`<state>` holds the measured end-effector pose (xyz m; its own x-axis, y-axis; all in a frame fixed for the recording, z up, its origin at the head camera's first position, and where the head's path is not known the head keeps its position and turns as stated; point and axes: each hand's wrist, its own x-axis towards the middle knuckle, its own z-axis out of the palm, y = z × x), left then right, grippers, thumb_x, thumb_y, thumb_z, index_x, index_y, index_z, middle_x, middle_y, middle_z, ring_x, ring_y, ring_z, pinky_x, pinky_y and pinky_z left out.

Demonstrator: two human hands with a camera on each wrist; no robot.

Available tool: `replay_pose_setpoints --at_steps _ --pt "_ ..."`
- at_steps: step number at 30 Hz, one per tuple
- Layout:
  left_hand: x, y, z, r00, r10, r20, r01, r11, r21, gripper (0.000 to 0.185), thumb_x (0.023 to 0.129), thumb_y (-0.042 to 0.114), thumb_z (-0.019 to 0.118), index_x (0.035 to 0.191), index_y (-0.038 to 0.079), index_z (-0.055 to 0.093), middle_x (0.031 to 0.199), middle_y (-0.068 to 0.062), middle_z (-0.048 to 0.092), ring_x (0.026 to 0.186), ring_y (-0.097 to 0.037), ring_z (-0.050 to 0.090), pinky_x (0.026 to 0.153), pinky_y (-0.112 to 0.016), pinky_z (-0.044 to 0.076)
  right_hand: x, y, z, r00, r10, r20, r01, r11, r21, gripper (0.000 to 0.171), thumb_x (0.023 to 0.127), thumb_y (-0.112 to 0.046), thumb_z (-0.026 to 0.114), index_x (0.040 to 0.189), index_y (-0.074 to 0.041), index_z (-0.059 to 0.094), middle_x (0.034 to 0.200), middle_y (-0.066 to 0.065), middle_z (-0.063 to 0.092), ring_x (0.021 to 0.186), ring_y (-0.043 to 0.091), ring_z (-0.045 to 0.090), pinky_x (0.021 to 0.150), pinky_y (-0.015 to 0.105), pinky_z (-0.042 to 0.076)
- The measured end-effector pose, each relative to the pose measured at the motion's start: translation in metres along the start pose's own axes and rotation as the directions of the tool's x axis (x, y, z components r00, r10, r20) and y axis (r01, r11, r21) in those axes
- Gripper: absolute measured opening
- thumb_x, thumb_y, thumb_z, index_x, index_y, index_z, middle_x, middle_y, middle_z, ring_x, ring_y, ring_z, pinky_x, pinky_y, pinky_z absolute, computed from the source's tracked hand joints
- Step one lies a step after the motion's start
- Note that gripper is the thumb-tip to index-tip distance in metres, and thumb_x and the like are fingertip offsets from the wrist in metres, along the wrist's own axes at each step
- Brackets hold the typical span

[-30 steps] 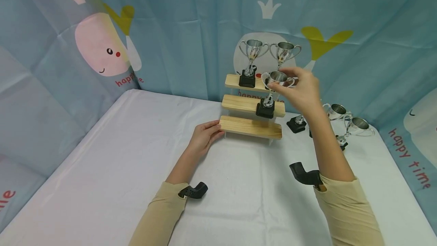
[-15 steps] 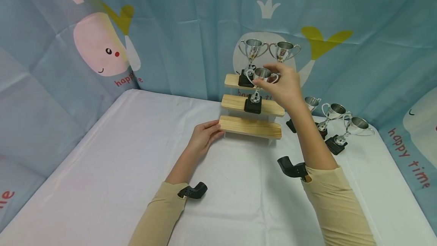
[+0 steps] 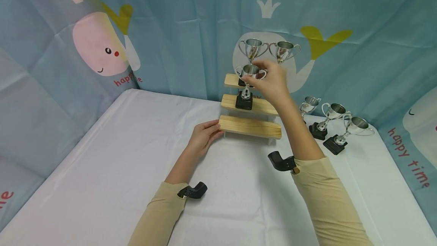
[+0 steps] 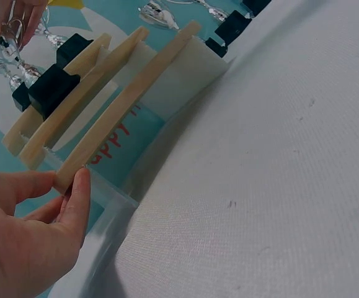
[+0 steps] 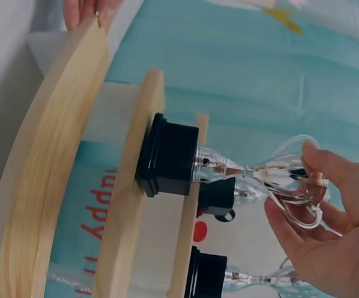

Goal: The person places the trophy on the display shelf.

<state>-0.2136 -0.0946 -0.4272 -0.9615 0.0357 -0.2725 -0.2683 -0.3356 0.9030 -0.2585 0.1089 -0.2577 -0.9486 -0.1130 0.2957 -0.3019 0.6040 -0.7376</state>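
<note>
Left grip (image 3: 204, 138) pinches the tiered stand (image 3: 250, 127) near frame centre; a tug could upset it. Rightward, one silver trophy (image 3: 244, 101) is at the middle step (image 3: 263, 106) (contact uncertain), cup in the right grip (image 3: 271, 82); early release could topple it.

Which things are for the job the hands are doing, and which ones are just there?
For the job:
- right hand, holding a trophy at the middle step
- left hand, gripping the wooden stand
- two trophies on the top step
- probably the three trophies on the table

Just there:
- blue curtain
- white tablecloth
- black wrist gadgets
</note>
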Motion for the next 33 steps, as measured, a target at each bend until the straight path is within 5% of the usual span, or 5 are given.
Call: replay_pose_setpoints --at_steps 23,33 --pt "-0.002 0.003 0.001 1.0 0.003 0.01 -0.003 1.0 0.006 0.041 0.109 -0.001 0.053 0.149 -0.011 0.05 0.15 -0.027 0.052 0.133 -0.031 0.058 0.102 -0.026 0.061 0.008 0.0 0.016 1.0 -0.028 0.007 0.027 0.999 0.032 0.06 0.096 -0.019 0.081 0.148 -0.002 0.058 0.149 0.016 0.061 0.106 0.032 0.064 0.071 0.026 0.051" --pt "-0.001 0.002 0.0 1.0 0.001 0.01 -0.001 1.0 0.005 0.041 0.109 -0.001 0.053 0.149 -0.011 0.05 0.149 -0.027 0.053 0.131 -0.03 0.059 0.099 -0.024 0.062 0.005 0.002 0.014 1.0 -0.015 0.025 0.015 0.999 0.032 0.07 0.094 -0.022 0.084 0.154 -0.004 0.051 0.153 0.019 0.057 0.108 0.033 0.064 0.081 0.037 0.056"
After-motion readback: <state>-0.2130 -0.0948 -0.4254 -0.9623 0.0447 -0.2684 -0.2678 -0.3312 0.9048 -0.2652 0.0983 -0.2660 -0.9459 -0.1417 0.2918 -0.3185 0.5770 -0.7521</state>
